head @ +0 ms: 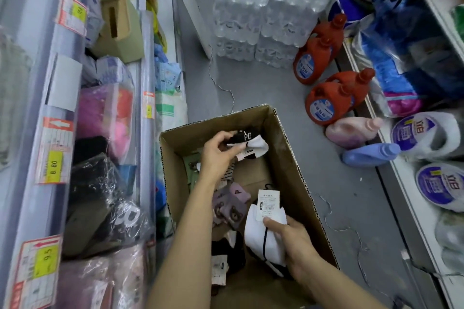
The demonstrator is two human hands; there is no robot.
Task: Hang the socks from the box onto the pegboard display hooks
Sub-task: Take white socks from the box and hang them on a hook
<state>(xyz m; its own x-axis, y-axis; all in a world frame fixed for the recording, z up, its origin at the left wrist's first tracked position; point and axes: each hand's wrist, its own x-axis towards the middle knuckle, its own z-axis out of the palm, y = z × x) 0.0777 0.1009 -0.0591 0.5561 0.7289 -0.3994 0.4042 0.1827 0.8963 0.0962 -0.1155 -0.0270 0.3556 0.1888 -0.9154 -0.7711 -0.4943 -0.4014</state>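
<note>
While both hands dig in the box (pixel 296 158), the left hand (pixel 218 155) pinches black-and-white socks (pixel 247 143) and the right hand (pixel 298 246) clamps white socks (pixel 261 236), likely gathering pairs for hanging.

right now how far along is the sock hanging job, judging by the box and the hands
Early or midway. No pegboard is in view, so nothing shows as hung. In hand: the left hand grips a black and white pair; the right hand holds white socks with a tag. Left: purple bear socks and other pairs still lie in the cardboard box.
</note>
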